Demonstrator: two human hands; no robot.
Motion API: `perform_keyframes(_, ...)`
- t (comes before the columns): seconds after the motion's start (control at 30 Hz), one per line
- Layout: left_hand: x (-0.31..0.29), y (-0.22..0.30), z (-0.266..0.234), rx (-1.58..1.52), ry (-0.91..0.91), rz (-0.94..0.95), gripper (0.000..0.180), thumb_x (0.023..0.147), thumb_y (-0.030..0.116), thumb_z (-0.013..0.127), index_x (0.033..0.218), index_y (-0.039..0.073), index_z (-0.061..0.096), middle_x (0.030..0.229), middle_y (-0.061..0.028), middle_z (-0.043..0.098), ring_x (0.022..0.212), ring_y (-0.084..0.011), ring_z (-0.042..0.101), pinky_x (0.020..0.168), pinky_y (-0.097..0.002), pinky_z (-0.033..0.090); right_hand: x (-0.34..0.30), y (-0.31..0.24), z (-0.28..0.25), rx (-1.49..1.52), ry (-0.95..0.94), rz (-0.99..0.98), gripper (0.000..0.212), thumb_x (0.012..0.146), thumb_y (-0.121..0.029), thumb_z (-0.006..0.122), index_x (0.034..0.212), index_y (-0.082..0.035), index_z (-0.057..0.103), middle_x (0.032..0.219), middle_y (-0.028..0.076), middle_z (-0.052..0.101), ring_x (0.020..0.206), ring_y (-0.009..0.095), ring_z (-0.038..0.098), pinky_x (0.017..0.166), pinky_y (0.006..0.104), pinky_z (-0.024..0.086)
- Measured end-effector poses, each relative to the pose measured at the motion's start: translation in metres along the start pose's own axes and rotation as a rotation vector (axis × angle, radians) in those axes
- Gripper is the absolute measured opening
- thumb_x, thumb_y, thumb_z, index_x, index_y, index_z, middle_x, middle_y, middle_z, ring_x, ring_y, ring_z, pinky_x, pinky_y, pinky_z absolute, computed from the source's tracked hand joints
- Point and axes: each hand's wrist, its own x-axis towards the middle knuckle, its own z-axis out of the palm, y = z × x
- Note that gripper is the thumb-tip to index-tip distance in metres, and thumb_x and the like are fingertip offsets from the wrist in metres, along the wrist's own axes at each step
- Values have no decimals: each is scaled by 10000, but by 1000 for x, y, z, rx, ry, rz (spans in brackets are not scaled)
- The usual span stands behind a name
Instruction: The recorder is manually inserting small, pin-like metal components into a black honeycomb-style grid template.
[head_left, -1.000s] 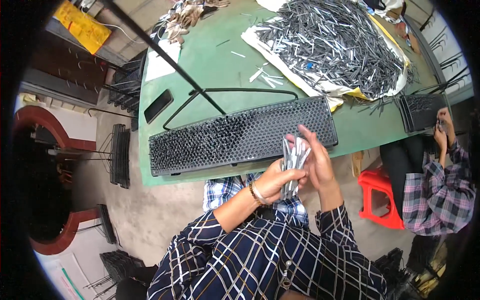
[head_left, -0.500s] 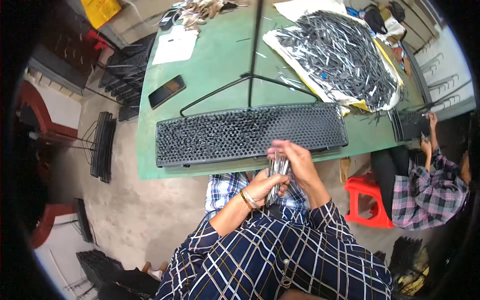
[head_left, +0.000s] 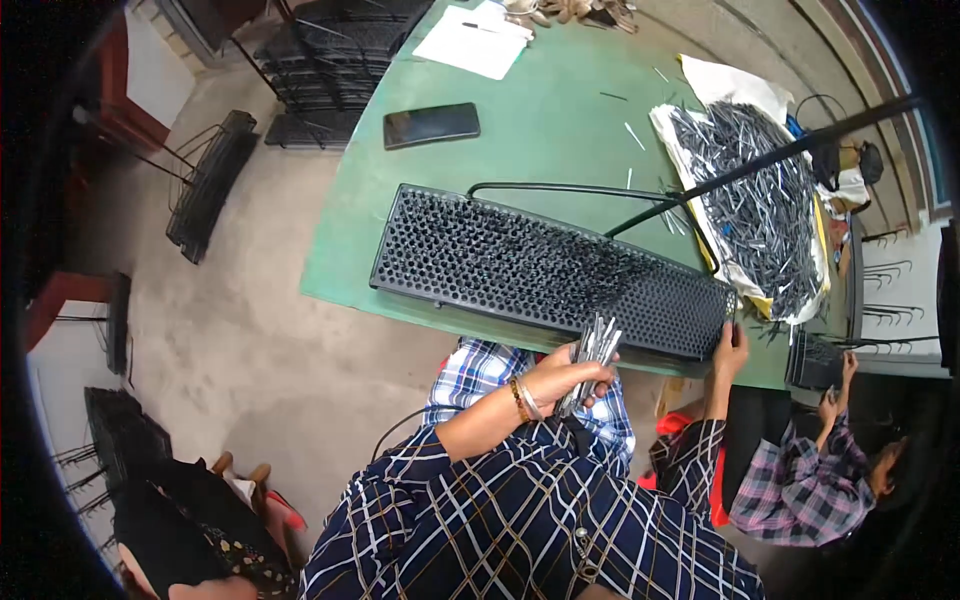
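Gripping a bunch of thin, shiny strips [head_left: 599,345], the fingers of the left hand [head_left: 562,380] are closed around its middle, thumb across the front, and the top ends poke up and spread out a bit. The right hand [head_left: 733,352] has its fingers up at the right end of a long black rack full of round holes [head_left: 680,312]; I cannot tell if they pinch a strip or just touch the edge. For this step, it seems best to hold the bunch snug but not too hard, so one strip can slide out alone, and to keep it close to the rack so the reach is short. Lining up the ends and going gently at the holes should help too, since thin strips look easy to bend or drop. The rack lies along the near edge of the green worktop [head_left: 345,235], with a black metal rod frame [head_left: 780,152] rising behind it. Past its right end, a big heap of strips [head_left: 765,215] sits on a white sack [head_left: 664,128]. A phone [head_left: 432,126] and a sheet of paper [head_left: 468,50] lie farther back. At the right, a co-worker [head_left: 795,492] sits by another black rack [head_left: 815,362].
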Motion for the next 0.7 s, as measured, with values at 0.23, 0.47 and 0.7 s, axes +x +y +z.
perform_keyframes(0.23, 23, -3, 1, 67, -38, -22, 303, 829, 61, 600, 1110, 5, 500, 840, -50, 561, 683, -112, 544, 505, -239, 434, -3, 8, 12, 53, -47, -6, 477, 817, -230, 684, 1102, 133, 565, 946, 172, 664, 824, 194, 611, 774, 303, 476)
perform_keyframes(0.47, 38, -2, 11, 54, 30, 45, 296, 829, 57, 607, 1113, 26, 527, 852, -40, 586, 656, -103, 545, 504, -233, 416, -22, -26, 2, 3, -190, 57, 508, 815, -233, 681, 1149, 124, 541, 989, 197, 655, 878, 213, 620, 805, 305, 469)
perform_keyframes(0.7, 59, -21, 20, 127, 115, 23, 310, 842, 77, 605, 1133, 9, 523, 842, -63, 600, 672, -116, 555, 525, -241, 438, -31, -37, -11, -292, -214, -226, 508, 824, -228, 673, 1167, 116, 525, 1004, 229, 631, 881, 308, 613, 830, 351, 463)
